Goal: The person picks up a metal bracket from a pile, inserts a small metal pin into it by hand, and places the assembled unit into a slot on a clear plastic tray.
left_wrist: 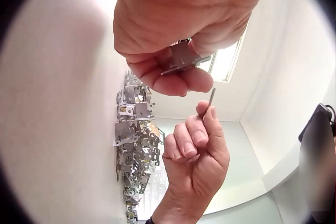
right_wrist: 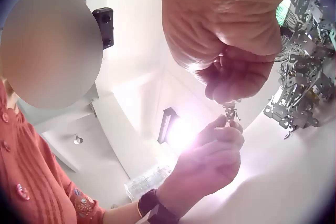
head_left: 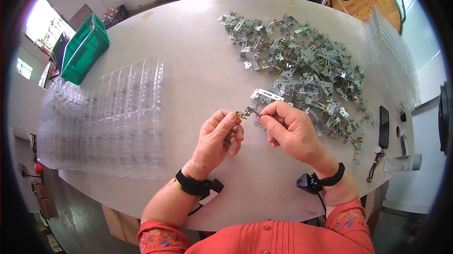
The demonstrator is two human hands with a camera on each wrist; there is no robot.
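Note:
In the head view, my left hand grips a small metal bracket with a brass-coloured piece at the thumb and fingertip. The left wrist view shows a grey metal plate between that hand's fingers. Facing it, my right hand pinches a thin dark metal strip between thumb and forefinger. Its far end overlaps the left hand's bracket in the head view. Edge-on, the strip looks like a narrow pin in the left wrist view. Both hands are above the table, in front of a pile of metal brackets.
Stacked clear plastic trays stand on the left, with a green crate behind them. More clear trays stand at the far right. A phone and a clear bottle lie near the table's right edge.

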